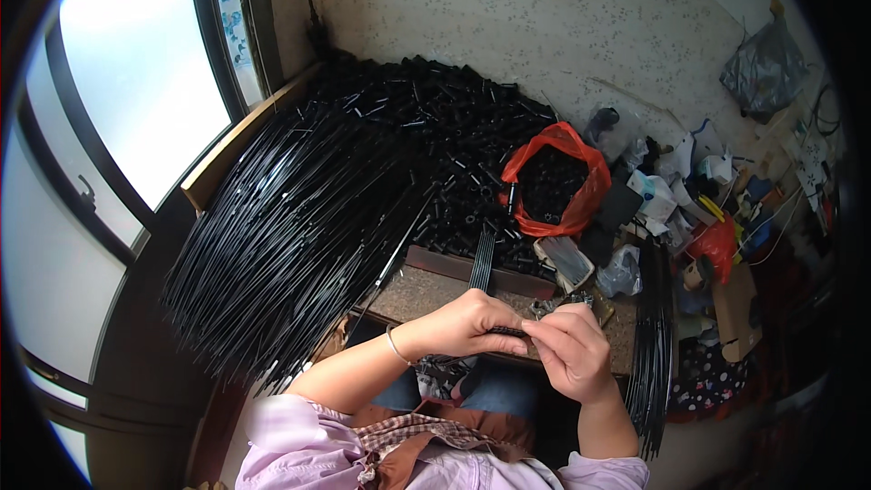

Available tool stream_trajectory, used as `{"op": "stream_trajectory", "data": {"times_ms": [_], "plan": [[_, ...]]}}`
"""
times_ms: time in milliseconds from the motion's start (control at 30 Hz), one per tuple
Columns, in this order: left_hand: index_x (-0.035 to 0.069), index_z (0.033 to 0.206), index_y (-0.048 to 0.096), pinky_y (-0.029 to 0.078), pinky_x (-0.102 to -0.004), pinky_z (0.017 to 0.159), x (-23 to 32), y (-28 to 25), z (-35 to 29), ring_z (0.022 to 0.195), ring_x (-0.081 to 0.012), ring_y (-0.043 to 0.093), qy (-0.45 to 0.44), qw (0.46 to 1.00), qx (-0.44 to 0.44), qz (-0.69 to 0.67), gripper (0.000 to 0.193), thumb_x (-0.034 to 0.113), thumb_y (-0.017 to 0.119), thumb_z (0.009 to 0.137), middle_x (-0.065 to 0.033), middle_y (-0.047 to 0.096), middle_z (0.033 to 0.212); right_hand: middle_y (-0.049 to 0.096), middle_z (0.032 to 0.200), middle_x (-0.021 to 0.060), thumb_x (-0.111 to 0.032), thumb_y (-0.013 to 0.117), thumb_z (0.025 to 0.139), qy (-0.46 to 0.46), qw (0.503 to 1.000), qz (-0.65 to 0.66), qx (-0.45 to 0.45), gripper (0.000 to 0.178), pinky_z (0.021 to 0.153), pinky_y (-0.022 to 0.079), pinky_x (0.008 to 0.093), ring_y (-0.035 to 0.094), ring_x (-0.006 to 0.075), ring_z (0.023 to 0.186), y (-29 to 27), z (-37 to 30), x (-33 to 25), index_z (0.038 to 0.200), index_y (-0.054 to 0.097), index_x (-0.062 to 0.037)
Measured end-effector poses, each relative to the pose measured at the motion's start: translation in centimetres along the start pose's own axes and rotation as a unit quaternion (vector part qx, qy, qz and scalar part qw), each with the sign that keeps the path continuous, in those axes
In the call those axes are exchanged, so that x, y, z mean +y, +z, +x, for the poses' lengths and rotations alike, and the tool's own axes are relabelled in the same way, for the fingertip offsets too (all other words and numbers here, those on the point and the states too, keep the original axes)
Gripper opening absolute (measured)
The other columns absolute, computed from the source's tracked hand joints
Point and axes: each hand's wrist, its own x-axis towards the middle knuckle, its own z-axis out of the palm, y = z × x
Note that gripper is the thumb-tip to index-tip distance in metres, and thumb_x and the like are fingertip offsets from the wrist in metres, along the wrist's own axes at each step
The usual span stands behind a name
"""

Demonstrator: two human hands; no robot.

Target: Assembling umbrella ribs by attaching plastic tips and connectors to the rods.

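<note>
My left hand (470,322) is closed around a small bundle of thin black rods (482,263), which runs away from me over the bench edge toward the black pile. Close beside it, my right hand (572,349) has thumb and fingers pinched together at the near end of the bundle. Whatever lies between those right fingertips is too small to make out. Below both hands is the brown speckled bench top (426,298), and a reddish-brown wooden strip (435,262) crosses its far side.
A large heap of thin black rods (281,218) spreads at left. Short black tubes (435,109) pile up behind. A red plastic bag (592,183) holds small black parts. Beside it lies a clear plastic box (564,261). More black rods (649,354) hang at right, near mixed clutter (717,209).
</note>
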Motion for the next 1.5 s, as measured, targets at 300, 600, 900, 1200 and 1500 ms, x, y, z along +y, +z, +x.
{"op": "stream_trajectory", "data": {"times_ms": [300,600,900,1200,1500], "plan": [[0.006,0.11,0.059,0.023,-0.0644,0.093,-5.3,3.0,-3.9,0.129,-0.0382,0.023,-0.149,0.957,-0.058,0.241,0.049,0.037,0.067,0.072,-0.0207,0.033,0.134,0.058,0.088,0.0103,0.007,0.063,0.063,-0.008,0.998,0.022,-0.054,0.035,0.068,0.047,0.0339,0.055,0.0262,0.078,0.7,1.3,-0.4,0.097,0.062,-0.0006],[0.002,0.137,0.024,0.023,-0.0625,0.096,-8.7,4.0,-6.9,0.134,-0.037,0.016,-0.147,0.849,-0.109,0.496,0.088,0.041,0.059,0.066,-0.0256,0.016,0.142,0.065,0.082,0.0126,-0.008,0.06,0.082,0.133,0.847,0.425,-0.291,0.015,0.065,0.05,0.0259,0.065,0.0192,0.071,2.8,2.2,2.7,0.093,0.064,0.002],[0.001,0.138,0.02,0.017,-0.0492,0.106,-5.9,3.9,-8.9,0.134,-0.0308,0.018,-0.156,0.816,-0.202,0.518,0.108,0.048,0.071,0.055,-0.02,0.019,0.143,0.055,0.085,0.0079,-0.008,0.064,0.071,0.313,0.915,-0.214,-0.138,0.007,0.071,0.047,0.0366,0.054,0.0264,0.088,5.2,-7.5,22.2,0.077,0.064,-0.0029],[-0.002,0.137,0.022,0.017,-0.044,0.107,-6.2,3.1,-8.4,0.134,-0.0307,0.02,-0.187,0.878,-0.166,0.409,0.076,0.023,0.051,0.071,-0.0199,0.021,0.143,0.054,0.079,0.0097,-0.007,0.06,0.075,0.254,0.943,-0.214,-0.032,0.005,0.067,0.045,0.0378,0.054,0.0278,0.079,6.2,-4.9,20.2,0.077,0.061,-0.0016],[-0.002,0.136,0.025,0.019,-0.0438,0.106,-6.3,3.1,-8.0,0.133,-0.0309,0.021,-0.195,0.887,-0.161,0.387,0.073,0.025,0.051,0.073,-0.0198,0.022,0.143,0.056,0.076,0.0089,-0.003,0.056,0.076,0.21,0.966,-0.037,-0.148,0.015,0.062,0.048,0.0366,0.059,0.0283,0.072,12.3,-4.3,16.8,0.089,0.065,-0.0059]]}}
